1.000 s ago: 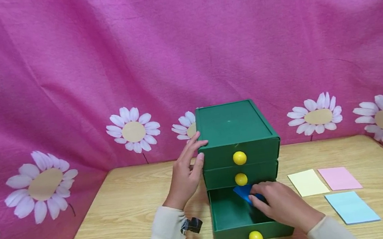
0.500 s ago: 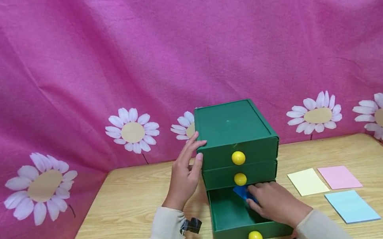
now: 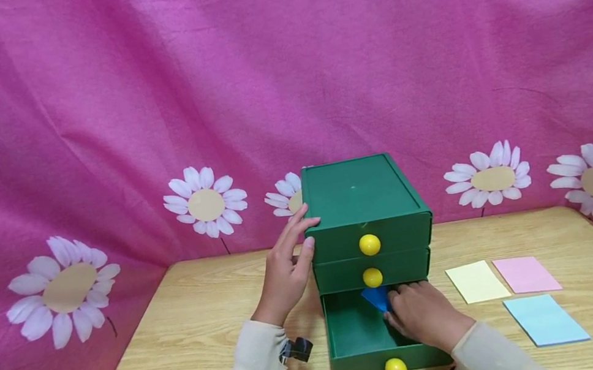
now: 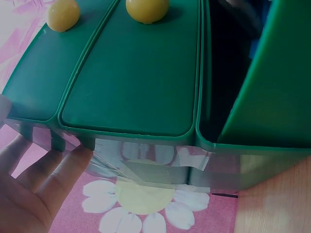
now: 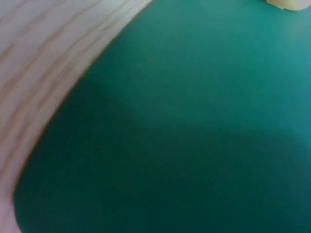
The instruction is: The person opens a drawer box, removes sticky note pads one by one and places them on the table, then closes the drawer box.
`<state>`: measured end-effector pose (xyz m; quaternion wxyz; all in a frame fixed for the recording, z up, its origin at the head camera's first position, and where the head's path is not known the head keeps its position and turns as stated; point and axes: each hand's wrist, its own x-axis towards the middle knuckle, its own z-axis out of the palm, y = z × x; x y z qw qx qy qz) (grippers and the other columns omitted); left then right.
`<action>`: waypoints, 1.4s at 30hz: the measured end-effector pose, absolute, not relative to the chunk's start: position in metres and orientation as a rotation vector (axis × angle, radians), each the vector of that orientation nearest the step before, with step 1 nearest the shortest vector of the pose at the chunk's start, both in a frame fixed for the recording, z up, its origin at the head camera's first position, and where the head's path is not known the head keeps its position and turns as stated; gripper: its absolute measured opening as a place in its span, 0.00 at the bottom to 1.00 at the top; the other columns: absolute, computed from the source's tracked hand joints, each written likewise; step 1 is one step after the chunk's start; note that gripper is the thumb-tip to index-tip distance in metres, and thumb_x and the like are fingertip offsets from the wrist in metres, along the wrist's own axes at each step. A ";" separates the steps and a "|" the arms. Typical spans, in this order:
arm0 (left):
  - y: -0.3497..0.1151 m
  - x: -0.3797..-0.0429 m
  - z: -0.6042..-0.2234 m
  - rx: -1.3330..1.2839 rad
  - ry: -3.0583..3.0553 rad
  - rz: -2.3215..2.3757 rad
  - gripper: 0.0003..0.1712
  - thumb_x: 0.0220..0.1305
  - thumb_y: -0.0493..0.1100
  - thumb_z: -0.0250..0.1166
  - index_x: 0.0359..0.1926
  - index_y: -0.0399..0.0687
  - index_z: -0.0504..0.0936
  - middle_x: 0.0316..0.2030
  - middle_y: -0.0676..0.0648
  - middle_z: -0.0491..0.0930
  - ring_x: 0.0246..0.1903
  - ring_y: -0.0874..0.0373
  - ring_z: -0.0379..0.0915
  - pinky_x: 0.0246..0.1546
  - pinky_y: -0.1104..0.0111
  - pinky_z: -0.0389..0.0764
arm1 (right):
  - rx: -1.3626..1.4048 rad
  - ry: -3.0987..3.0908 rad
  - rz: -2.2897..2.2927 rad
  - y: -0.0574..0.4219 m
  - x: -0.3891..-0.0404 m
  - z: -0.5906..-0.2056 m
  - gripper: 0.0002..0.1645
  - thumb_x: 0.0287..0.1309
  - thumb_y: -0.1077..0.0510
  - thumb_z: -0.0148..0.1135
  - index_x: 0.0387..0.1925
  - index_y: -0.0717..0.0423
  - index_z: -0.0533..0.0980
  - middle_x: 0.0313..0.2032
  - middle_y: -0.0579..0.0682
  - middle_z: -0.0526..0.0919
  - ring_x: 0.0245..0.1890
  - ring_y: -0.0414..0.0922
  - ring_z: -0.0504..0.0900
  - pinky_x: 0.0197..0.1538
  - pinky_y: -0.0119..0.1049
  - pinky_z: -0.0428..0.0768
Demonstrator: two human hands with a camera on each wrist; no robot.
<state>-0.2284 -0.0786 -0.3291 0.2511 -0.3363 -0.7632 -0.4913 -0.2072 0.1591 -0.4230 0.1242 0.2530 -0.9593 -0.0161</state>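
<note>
A green drawer unit [image 3: 355,193] with yellow knobs stands on the table, its bottom drawer [image 3: 356,332] pulled out. My left hand [image 3: 284,276] steadies the unit's upper left side with fingers extended; the left wrist view shows those fingers [image 4: 65,174] against the side wall. My right hand [image 3: 426,314] reaches down into the right of the bottom drawer. Beside its thumb and index finger lies a blue piece [image 3: 375,299], thin and sheet-like, partly covered by the hand. The right fingertips are hidden, so a grip on it cannot be confirmed. Only the drawer front [image 5: 209,97] fills the right wrist view.
Right of the unit, a yellow paper pad [image 3: 477,282], a pink pad [image 3: 526,274] and a light blue pad [image 3: 546,319] lie flat on the wooden table [image 3: 183,347]. A pink cloth [image 3: 261,78] with printed daisies hangs behind.
My right hand has reached deeper into the drawer and turned more knuckles-up, hiding its fingertips. The blue piece's visible corner stays in place. My left hand is still.
</note>
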 end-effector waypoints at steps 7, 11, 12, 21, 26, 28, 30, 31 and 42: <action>-0.077 -0.228 -0.329 -0.918 -2.071 -1.336 0.19 0.70 0.31 0.52 0.60 0.40 0.74 0.68 0.39 0.64 0.65 0.47 0.63 0.38 0.64 0.83 | 0.728 -2.850 -0.031 0.158 -0.205 -0.420 0.17 0.58 0.46 0.64 0.29 0.57 0.77 0.25 0.51 0.78 0.30 0.49 0.76 0.40 0.50 0.75; -0.078 -0.229 -0.329 -0.913 -2.076 -1.334 0.19 0.70 0.31 0.52 0.60 0.40 0.74 0.68 0.40 0.64 0.66 0.47 0.63 0.39 0.63 0.83 | 0.733 -2.863 -0.021 0.157 -0.206 -0.420 0.17 0.58 0.45 0.64 0.34 0.55 0.78 0.26 0.50 0.80 0.32 0.49 0.76 0.43 0.51 0.75; -0.078 -0.229 -0.329 -0.911 -2.078 -1.334 0.19 0.70 0.31 0.53 0.60 0.40 0.74 0.68 0.40 0.64 0.66 0.47 0.63 0.39 0.63 0.83 | 0.738 -2.858 -0.017 0.157 -0.206 -0.420 0.17 0.58 0.45 0.65 0.34 0.55 0.78 0.26 0.50 0.80 0.32 0.49 0.76 0.43 0.51 0.75; -0.077 -0.228 -0.329 -0.903 -2.079 -1.330 0.19 0.70 0.30 0.53 0.59 0.40 0.74 0.68 0.40 0.64 0.65 0.48 0.63 0.39 0.64 0.83 | 0.811 -2.741 0.032 0.160 -0.206 -0.417 0.15 0.54 0.43 0.68 0.29 0.49 0.78 0.19 0.42 0.75 0.26 0.42 0.71 0.36 0.44 0.71; -0.077 -0.228 -0.328 -0.902 -2.070 -1.331 0.18 0.70 0.31 0.53 0.59 0.40 0.75 0.68 0.40 0.64 0.65 0.47 0.63 0.37 0.64 0.84 | 0.850 -2.700 0.058 0.162 -0.206 -0.418 0.15 0.52 0.43 0.70 0.30 0.48 0.80 0.19 0.39 0.74 0.25 0.40 0.72 0.32 0.40 0.70; -0.077 -0.228 -0.329 -0.904 -2.067 -1.332 0.18 0.70 0.30 0.52 0.59 0.40 0.75 0.68 0.39 0.64 0.65 0.47 0.63 0.37 0.65 0.84 | 0.858 -2.699 0.060 0.162 -0.207 -0.418 0.14 0.51 0.43 0.71 0.30 0.47 0.80 0.20 0.39 0.75 0.25 0.40 0.73 0.32 0.40 0.70; -0.077 -0.228 -0.329 -0.906 -2.064 -1.332 0.18 0.70 0.30 0.52 0.59 0.40 0.75 0.68 0.39 0.65 0.65 0.46 0.63 0.36 0.66 0.83 | 0.863 -2.699 0.057 0.163 -0.207 -0.419 0.14 0.50 0.43 0.71 0.30 0.47 0.80 0.20 0.39 0.77 0.26 0.40 0.74 0.32 0.40 0.70; -0.077 -0.228 -0.329 -0.906 -2.064 -1.333 0.18 0.70 0.30 0.52 0.58 0.40 0.75 0.68 0.39 0.64 0.65 0.46 0.63 0.35 0.66 0.83 | 0.863 -2.702 0.055 0.163 -0.206 -0.419 0.14 0.50 0.43 0.71 0.30 0.47 0.81 0.20 0.39 0.77 0.26 0.41 0.75 0.32 0.40 0.71; -0.077 -0.228 -0.328 -0.917 -2.059 -1.333 0.18 0.70 0.30 0.52 0.59 0.39 0.75 0.68 0.38 0.64 0.65 0.44 0.63 0.36 0.66 0.83 | 0.868 -2.724 0.046 0.163 -0.205 -0.417 0.18 0.49 0.42 0.72 0.35 0.50 0.83 0.31 0.46 0.86 0.36 0.47 0.79 0.41 0.47 0.75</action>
